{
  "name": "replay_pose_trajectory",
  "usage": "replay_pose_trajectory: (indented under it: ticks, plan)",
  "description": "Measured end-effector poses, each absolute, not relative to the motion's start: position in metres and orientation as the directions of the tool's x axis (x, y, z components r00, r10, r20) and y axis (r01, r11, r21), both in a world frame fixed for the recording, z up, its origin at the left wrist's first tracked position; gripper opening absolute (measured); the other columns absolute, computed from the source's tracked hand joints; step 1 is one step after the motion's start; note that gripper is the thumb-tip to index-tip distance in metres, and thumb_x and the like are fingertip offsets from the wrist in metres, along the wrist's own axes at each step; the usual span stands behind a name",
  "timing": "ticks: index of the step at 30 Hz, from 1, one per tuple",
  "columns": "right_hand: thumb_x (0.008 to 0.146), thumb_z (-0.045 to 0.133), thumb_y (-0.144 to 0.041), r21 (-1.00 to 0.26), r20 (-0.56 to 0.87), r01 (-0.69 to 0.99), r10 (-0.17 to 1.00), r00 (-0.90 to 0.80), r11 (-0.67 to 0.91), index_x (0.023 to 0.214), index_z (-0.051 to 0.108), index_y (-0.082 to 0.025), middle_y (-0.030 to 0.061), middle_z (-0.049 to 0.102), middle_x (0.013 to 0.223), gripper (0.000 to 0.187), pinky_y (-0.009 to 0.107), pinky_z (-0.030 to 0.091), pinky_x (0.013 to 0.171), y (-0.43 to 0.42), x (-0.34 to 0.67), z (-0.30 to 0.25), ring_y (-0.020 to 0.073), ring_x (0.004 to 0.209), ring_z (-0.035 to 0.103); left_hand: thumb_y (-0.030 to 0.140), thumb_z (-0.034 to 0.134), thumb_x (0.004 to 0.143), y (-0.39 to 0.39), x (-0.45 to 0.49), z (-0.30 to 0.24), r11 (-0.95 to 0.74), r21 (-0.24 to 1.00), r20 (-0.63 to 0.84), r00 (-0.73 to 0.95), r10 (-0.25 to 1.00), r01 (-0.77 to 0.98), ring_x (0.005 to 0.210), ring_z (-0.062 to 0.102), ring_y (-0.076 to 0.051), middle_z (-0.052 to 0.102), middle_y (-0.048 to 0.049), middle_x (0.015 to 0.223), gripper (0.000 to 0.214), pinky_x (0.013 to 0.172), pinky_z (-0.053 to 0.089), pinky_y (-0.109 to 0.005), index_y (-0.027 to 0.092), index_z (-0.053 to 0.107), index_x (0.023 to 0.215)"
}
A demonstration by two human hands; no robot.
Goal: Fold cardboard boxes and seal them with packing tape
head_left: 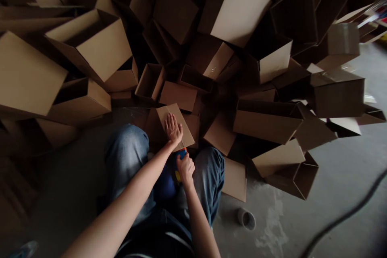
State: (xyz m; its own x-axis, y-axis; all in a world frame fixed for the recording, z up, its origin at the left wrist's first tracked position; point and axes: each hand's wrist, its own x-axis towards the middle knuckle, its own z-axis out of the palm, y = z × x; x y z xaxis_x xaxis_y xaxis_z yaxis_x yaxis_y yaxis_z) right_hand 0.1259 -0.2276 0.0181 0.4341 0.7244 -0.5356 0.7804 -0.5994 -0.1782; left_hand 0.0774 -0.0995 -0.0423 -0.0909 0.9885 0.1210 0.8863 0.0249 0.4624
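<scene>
I sit on the floor with my knees apart in blue jeans. My left hand (173,129) lies flat, fingers stretched out, on top of a small cardboard box (185,127) between my knees. My right hand (185,168) is closed round a tape dispenser (180,154) with blue, red and yellow parts, held at the box's near edge. A thin strip of clear tape seems to run from the dispenser onto the box.
A big heap of open and folded cardboard boxes (232,12) fills the space ahead and to both sides. A roll of tape (246,218) stands on the concrete floor (341,177) at my right. A dark cable (347,213) crosses the floor at bottom right.
</scene>
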Motion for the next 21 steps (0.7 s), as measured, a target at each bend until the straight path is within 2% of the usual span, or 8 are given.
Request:
replay_pose_trajectory:
  ticks: [6, 9, 15, 18, 21]
  plan:
    - [0.096, 0.045, -0.033, -0.194, -0.532, 0.769, 0.724, 0.439, -0.609, 0.118, 0.061, -0.005, 0.0214, 0.072, 0.102, 0.039, 0.035, 0.053, 0.082, -0.228, 0.122, 0.014, 0.0287, 0.096, 0.072, 0.032, 0.026, 0.100, -0.104, 0.079, -0.044, -0.002, 0.434, 0.099, -0.046, 0.994, 0.901, 0.153, 0.006, -0.028, 0.018, -0.0232, 0.161, 0.064, 0.125, 0.010, -0.045, -0.007, 0.026, 0.151]
    - [0.097, 0.045, -0.034, -0.201, -0.550, 0.756, 0.710, 0.439, -0.623, 0.121, 0.060, -0.007, 0.0210, 0.072, 0.104, 0.040, 0.033, 0.053, 0.082, -0.226, 0.123, 0.000, 0.0275, 0.097, 0.072, 0.036, 0.029, 0.099, -0.106, 0.077, -0.044, -0.013, 0.427, 0.126, -0.046, 0.991, 0.904, 0.153, 0.006, -0.027, 0.016, -0.0215, 0.163, 0.067, 0.125, 0.010, -0.044, -0.005, 0.024, 0.153]
    - [0.098, 0.047, -0.034, -0.185, -0.638, 0.707, 0.630, 0.442, -0.683, 0.108, 0.067, -0.008, 0.0197, 0.072, 0.106, 0.034, 0.032, 0.053, 0.084, -0.209, 0.134, -0.030, 0.0254, 0.100, 0.071, 0.037, 0.030, 0.099, -0.106, 0.079, -0.042, -0.001, 0.413, 0.133, -0.059, 0.989, 0.911, 0.153, 0.008, -0.028, 0.017, -0.0205, 0.163, 0.067, 0.125, 0.011, -0.044, -0.002, 0.024, 0.153]
    - [0.099, 0.046, -0.033, -0.188, -0.650, 0.665, 0.599, 0.467, -0.723, 0.109, 0.066, -0.007, 0.0187, 0.071, 0.108, 0.035, 0.034, 0.052, 0.087, -0.208, 0.145, -0.029, 0.0245, 0.102, 0.070, 0.039, 0.031, 0.099, -0.105, 0.081, -0.040, 0.009, 0.413, 0.124, -0.066, 0.990, 0.911, 0.153, 0.008, -0.028, 0.015, -0.0209, 0.163, 0.069, 0.125, 0.010, -0.045, -0.002, 0.023, 0.153]
    - [0.098, 0.045, -0.036, -0.233, -0.649, 0.587, 0.574, 0.500, -0.775, 0.106, 0.066, -0.007, 0.0202, 0.072, 0.104, 0.037, 0.033, 0.052, 0.081, -0.207, 0.168, -0.023, 0.0253, 0.096, 0.071, 0.039, 0.031, 0.099, -0.105, 0.082, -0.039, 0.010, 0.441, 0.111, -0.066, 0.992, 0.897, 0.153, 0.007, -0.028, 0.013, -0.0200, 0.164, 0.069, 0.125, 0.008, -0.045, -0.001, 0.021, 0.154]
